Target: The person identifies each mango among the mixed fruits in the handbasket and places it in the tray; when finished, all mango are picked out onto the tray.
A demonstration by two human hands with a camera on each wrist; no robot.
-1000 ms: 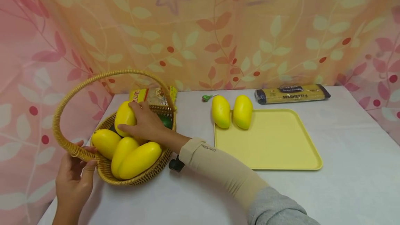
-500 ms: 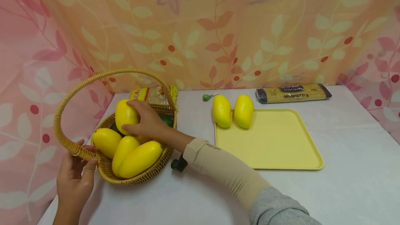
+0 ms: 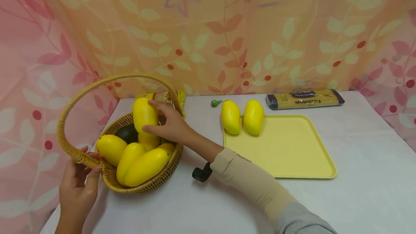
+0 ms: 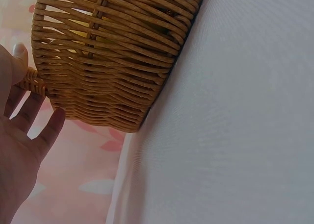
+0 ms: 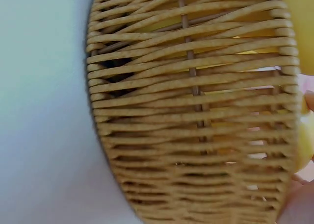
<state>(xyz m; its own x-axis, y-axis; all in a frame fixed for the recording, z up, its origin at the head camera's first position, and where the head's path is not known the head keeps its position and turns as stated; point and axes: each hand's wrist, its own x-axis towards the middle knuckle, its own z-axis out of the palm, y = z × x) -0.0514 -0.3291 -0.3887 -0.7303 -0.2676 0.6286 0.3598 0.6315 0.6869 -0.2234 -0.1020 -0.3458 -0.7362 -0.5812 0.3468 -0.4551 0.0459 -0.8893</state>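
In the head view, my right hand [image 3: 172, 124] holds a yellow mango [image 3: 145, 115] between thumb and fingers, raised over the far side of the wicker basket [image 3: 176, 159]. Several more mangoes [image 3: 146, 167] lie in the basket, with a dark, rounded thing [image 3: 128, 133] behind them. My left hand [image 3: 79, 181] grips the foot of the basket's arched handle [image 3: 66, 143] at the left rim. The left wrist view has the thumb and fingers on either side of that handle foot. Basket wall [image 5: 196, 111] fills most of the right wrist view, and only bits of the hand show at its right edge.
Two mangoes [image 3: 230, 117] rest side by side at the back left edge of a yellow tray [image 3: 286, 154]. Behind them lie a green-wrapped lollipop [image 3: 215, 103] and a spaghetti packet [image 3: 305, 99]. A yellow food packet [image 3: 180, 100] is behind the basket.
My right hand has lifted the mango and shifted it to the right, baring more of the dark thing beneath. The left hand stays at the handle.
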